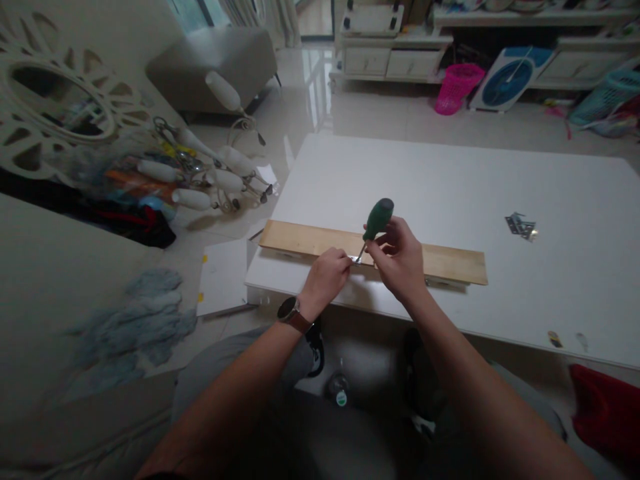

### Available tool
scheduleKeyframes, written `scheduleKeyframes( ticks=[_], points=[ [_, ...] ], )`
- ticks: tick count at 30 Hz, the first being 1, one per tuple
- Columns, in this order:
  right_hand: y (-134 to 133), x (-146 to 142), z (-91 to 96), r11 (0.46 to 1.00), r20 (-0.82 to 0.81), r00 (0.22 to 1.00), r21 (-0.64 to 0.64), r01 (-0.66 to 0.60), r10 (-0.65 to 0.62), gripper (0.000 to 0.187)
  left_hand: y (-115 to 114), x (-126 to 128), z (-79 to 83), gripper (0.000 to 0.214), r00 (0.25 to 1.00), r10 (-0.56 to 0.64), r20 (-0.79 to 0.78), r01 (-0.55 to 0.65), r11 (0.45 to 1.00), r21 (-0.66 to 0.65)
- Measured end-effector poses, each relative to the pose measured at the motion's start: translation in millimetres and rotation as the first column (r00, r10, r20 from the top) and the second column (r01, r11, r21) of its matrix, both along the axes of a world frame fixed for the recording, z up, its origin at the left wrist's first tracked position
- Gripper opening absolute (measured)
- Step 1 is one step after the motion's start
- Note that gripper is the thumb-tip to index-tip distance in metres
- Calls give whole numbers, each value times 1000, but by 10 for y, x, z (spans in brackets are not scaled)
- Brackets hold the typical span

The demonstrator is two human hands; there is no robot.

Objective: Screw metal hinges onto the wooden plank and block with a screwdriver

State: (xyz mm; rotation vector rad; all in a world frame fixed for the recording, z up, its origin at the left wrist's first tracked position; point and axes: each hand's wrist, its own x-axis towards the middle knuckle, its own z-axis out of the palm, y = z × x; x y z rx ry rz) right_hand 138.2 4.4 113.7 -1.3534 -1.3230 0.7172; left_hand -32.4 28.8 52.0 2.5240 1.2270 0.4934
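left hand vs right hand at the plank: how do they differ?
The left hand has a watch at its wrist; the right hand has none. The right hand grips the green-handled screwdriver, tilted; the left hand pinches a small metal piece at its tip. Both rest over the wooden plank on the white table.

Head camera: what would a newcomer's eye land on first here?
First, the green-handled screwdriver held tilted in the right hand, its tip at the near edge of a wooden board lying along the front of the white table. The left hand pinches a small metal piece at that tip. Loose metal hinges lie further right.
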Motion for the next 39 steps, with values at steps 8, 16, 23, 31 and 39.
scheduleKeyframes(
  ticks=[8, 16, 23, 31, 39],
  points=[
    [14, 23, -35, 999, 118, 992, 11, 43, -44, 31, 4, 1, -19, 23, 1000, -1, -10, 2, 1000, 18],
    [-13, 1, 13, 1000, 46, 999, 14, -2, 2, 28, 1, 3, 7, 21, 1000, 2, -16, -2, 1000, -1],
    [8, 2, -19, 1000, 8, 1000, 31, 7, -7, 35, 0, 4, -1, 21, 1000, -2, -3, 2, 1000, 2],
    [28, 32, -71, 997, 82, 994, 18, 70, -71, 28, 2, 7, 17, 22, 1000, 2, -29, -2, 1000, 3],
    [-6, 2, 31, 1000, -16, 1000, 8, -14, 14, 31, -3, 7, 28, 22, 1000, -4, -14, 4, 1000, -1]
  ],
)
